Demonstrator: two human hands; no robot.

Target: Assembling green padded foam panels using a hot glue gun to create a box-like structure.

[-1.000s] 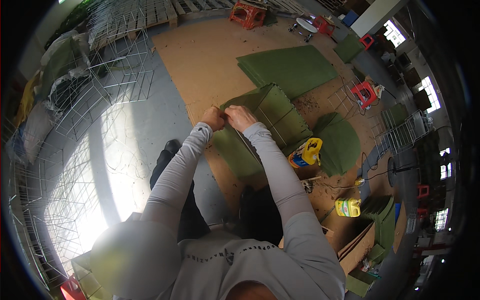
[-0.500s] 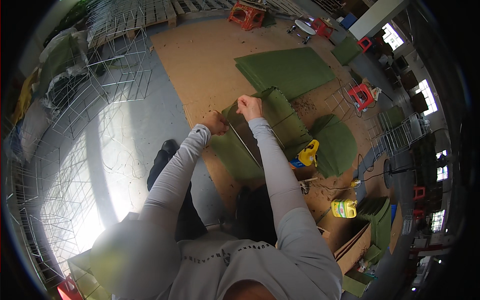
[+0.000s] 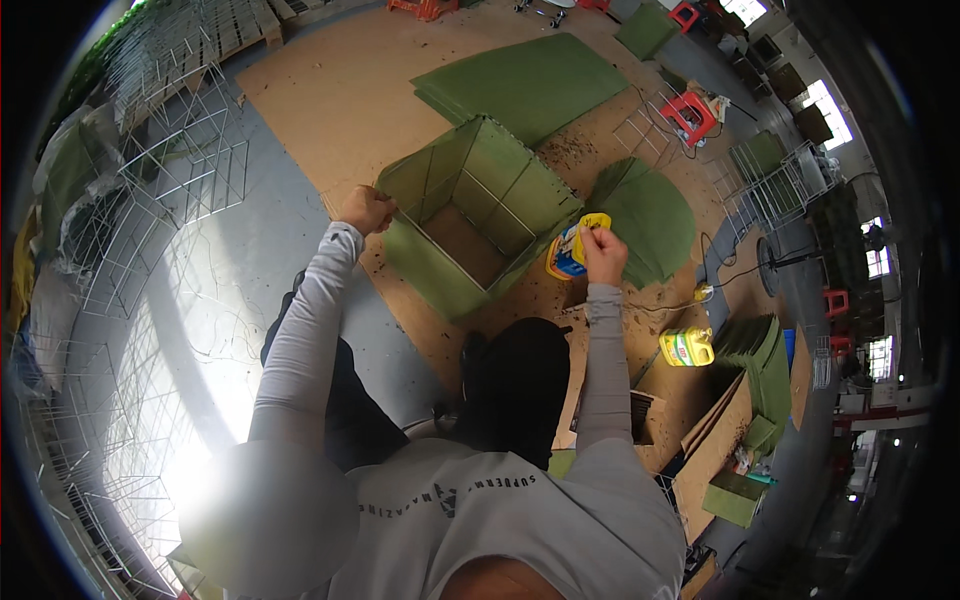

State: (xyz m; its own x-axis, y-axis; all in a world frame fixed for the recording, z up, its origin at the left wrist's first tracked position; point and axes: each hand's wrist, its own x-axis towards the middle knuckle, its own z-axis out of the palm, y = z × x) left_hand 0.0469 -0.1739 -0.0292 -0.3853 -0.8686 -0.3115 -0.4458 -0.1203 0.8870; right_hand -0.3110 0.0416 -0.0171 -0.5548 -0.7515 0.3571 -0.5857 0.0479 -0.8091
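Fingers of the left hand (image 3: pixel 364 210) curl inward at the left corner of the open-topped green box (image 3: pixel 432 272), which stands on the brown board (image 3: pixel 330 100) near its left edge. Those of the right hand (image 3: pixel 606 258) bend over the yellow-and-blue container (image 3: pixel 567 252) just beside the box; whether either hand grips anything is unclear.

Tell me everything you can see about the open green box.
The green box has matte, seemingly fabric walls, thin wires inside and dark marks along one edge. Open side up, it stands on brown sheeting beside a yellow-and-blue jug. The left hand is at its left corner, perhaps touching it.
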